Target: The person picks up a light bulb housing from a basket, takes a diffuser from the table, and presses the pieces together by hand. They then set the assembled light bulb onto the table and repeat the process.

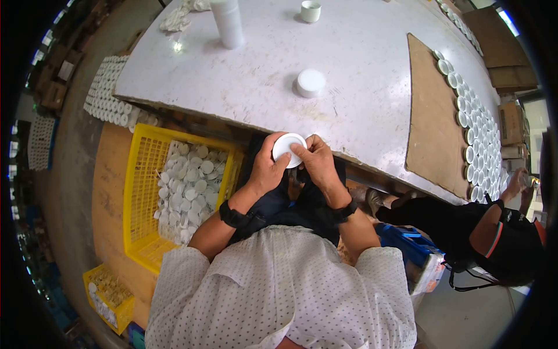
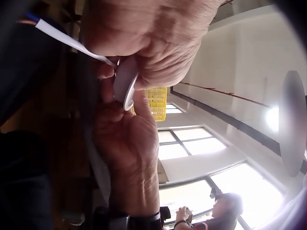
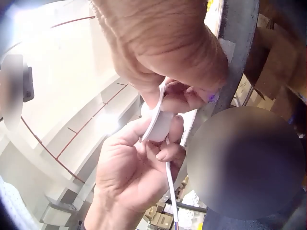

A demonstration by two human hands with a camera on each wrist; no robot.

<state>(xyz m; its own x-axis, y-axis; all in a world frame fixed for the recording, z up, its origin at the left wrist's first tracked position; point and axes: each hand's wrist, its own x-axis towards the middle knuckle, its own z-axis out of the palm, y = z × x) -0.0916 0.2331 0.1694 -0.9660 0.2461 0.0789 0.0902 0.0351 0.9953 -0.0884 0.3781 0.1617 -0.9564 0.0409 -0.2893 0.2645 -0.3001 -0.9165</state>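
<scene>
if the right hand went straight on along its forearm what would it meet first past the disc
Likely the white table, at its near edge, ahead of the right hand and disc in the head view. Height is hard to judge, so it might pass above.

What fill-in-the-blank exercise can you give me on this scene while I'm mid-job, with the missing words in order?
The round piece held by the left hand and right hand is coloured ____.
The large crate of small white parts is coloured ____.
In the head view, the cardboard sheet lies to the ____ of the thick white disc on the table.

Missing words: white; yellow; right.
</scene>
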